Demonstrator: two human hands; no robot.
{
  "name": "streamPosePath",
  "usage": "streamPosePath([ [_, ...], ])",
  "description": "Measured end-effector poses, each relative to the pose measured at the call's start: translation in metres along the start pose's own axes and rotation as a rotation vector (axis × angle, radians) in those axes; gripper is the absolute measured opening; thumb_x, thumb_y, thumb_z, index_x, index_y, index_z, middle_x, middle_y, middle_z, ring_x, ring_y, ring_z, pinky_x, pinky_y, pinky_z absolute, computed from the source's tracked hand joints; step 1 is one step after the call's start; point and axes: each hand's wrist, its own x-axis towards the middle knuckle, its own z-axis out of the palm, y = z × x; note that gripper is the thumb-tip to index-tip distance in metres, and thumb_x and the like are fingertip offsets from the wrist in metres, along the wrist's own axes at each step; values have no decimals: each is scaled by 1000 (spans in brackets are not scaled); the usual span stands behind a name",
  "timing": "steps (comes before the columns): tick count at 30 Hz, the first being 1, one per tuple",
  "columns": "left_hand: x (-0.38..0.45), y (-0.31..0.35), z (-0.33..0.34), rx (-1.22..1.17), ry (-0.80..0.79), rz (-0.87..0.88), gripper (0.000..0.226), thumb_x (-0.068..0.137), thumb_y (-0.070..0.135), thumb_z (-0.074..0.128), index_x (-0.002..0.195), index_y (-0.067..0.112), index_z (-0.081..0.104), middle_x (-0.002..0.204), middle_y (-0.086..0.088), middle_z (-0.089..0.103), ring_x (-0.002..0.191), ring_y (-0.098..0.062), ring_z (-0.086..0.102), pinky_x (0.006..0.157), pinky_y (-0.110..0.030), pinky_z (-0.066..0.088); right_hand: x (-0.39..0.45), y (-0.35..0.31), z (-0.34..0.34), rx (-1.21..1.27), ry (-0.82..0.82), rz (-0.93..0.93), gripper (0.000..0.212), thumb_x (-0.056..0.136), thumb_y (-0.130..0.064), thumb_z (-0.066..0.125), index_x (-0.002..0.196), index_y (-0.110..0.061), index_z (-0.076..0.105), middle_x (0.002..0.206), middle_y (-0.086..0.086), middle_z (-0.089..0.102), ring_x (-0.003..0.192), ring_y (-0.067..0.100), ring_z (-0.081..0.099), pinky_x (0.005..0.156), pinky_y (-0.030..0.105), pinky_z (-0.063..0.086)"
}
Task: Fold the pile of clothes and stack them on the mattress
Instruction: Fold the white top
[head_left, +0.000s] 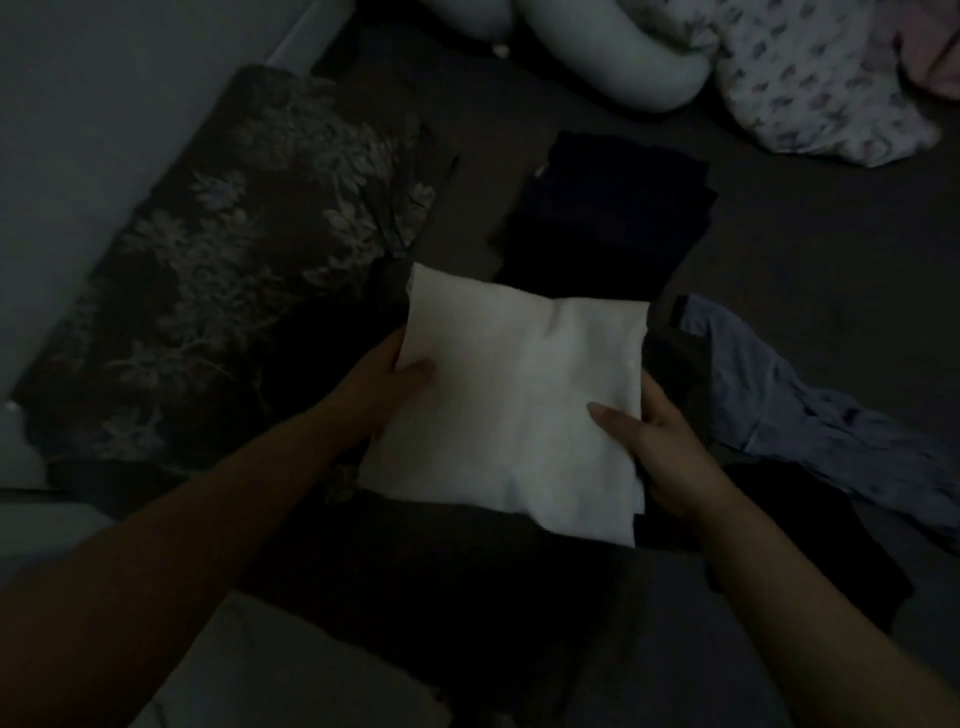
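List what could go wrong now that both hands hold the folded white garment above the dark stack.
1. The left hand and right hand grip only the side edges of the white garment, so its fold may sag open.
2. The scene is dim; the dark folded stack is hard to make out, so placement could land crooked.
3. The loose blue garment lies close and could get caught.

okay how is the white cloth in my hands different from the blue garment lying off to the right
The white cloth is folded into a flat, neat rectangle; the blue garment lies crumpled and spread out. The white cloth is held by the left hand and right hand; the blue garment is untouched, on the mattress. Both are fabric.
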Motion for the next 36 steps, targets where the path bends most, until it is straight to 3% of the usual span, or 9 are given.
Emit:
streamPosePath([
  [4, 29, -26, -35, 20, -53, -53, 56, 89, 30, 58, 140, 18, 40, 134, -6, 53, 117, -21, 53, 96, -39, 44, 20, 24, 39, -86, 16, -8, 59, 89, -16, 62, 142, -27, 39, 131, -1, 57, 118, 20, 56, 101, 48, 45],
  [10, 1, -122, -24, -9, -41, -324, 63, 85, 31, 60, 141, 14, 37, 137, -12, 48, 123, -27, 48, 103, -44, 40, -9, 100, 72, -296, -59, 97, 68, 90, -6, 59, 147, -19, 24, 140, -3, 46, 128, 12, 44, 107, 33, 38],
  [14, -13, -160, -5, 70, 16, -412, 55, 97, 23, 50, 146, 15, 29, 146, -10, 39, 132, -32, 39, 110, -46, 33, -18, 131, 72, -431, 30, 203, 56, 88, 3, 54, 140, -6, 34, 132, 9, 52, 116, 13, 49, 84, 13, 37],
  [18, -7, -158, -2, 252, 41, -351, 51, 99, 19, 44, 146, 10, 29, 150, -11, 32, 137, -31, 31, 114, -39, 25, -8, 131, 71, -500, 33, 267, 39, 88, -2, 55, 127, -2, 47, 120, 14, 60, 97, 15, 53, 75, 20, 38],
  [25, -20, -177, -9, 559, -146, -421, 55, 100, 22, 40, 148, 10, 17, 155, -10, 22, 141, -27, 24, 112, -28, 19, -10, 162, 66, -473, -208, 463, 53, 85, 5, 58, 135, 4, 41, 136, 12, 49, 127, 25, 46, 90, 20, 39],
  [29, -3, -167, -8, 783, -22, -324, 73, 93, 37, 52, 150, 16, 12, 153, -16, 21, 134, -34, 34, 105, -39, 35, -15, 151, 75, -786, 43, 456, 63, 78, -33, 65, 128, 0, 44, 125, 9, 55, 116, 21, 53, 77, 20, 35],
  [32, 34, -124, -7, 623, 256, -93, 78, 82, 39, 67, 146, 16, 29, 142, -18, 34, 127, -34, 41, 98, -39, 41, -26, 122, 100, -925, 381, 173, 34, 82, -26, 68, 105, -15, 46, 107, 10, 55, 99, 30, 56, 75, 35, 43],
  [34, 75, -99, -8, 386, 182, -54, 86, 74, 43, 75, 143, 15, 34, 139, -14, 41, 126, -28, 44, 103, -37, 41, -22, 106, 123, -808, 431, -38, 27, 81, -23, 69, 85, -20, 42, 84, 3, 54, 76, 23, 55, 65, 36, 44],
  [36, 124, -87, -8, 229, -3, -156, 107, 56, 61, 80, 144, 18, 35, 143, -7, 43, 129, -21, 44, 108, -39, 38, 10, 90, 140, -464, 417, 2, 24, 82, -27, 69, 73, -23, 48, 71, 1, 58, 66, 18, 56, 67, 35, 46],
])
